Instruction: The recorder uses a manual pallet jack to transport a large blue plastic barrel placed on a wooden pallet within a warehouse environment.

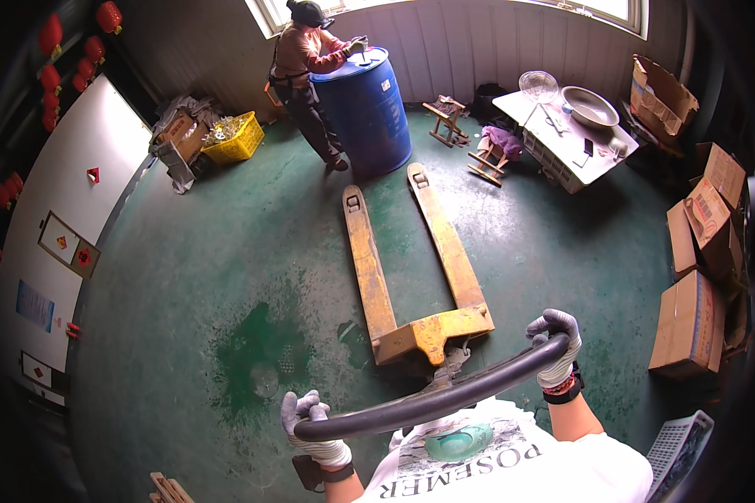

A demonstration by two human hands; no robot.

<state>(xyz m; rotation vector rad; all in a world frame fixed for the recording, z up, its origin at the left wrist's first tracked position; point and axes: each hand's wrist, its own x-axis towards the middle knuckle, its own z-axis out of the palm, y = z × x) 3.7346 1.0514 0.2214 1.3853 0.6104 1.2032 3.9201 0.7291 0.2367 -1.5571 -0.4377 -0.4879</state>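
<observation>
A curved black handle (432,404) of a yellow pallet jack (432,329) runs across in front of my chest. Around its left end my left hand (317,429), in a white and grey glove, is closed with the fingers curled. My right hand (558,345), gloved alike, grips the right end, which sits higher in the head view. The jack's two worn forks (369,264) lie low along the floor and point away from me. Just past their tips stands a tall blue drum (365,117), apart from them. Nothing rests on the forks.
Behind the drum a person (304,67) leans on its top with gloved hands. A yellow crate (235,138) stands at the far left. Small wooden stools (491,159) and a white table (570,147) are at the far right. Cardboard boxes (688,323) line the right side.
</observation>
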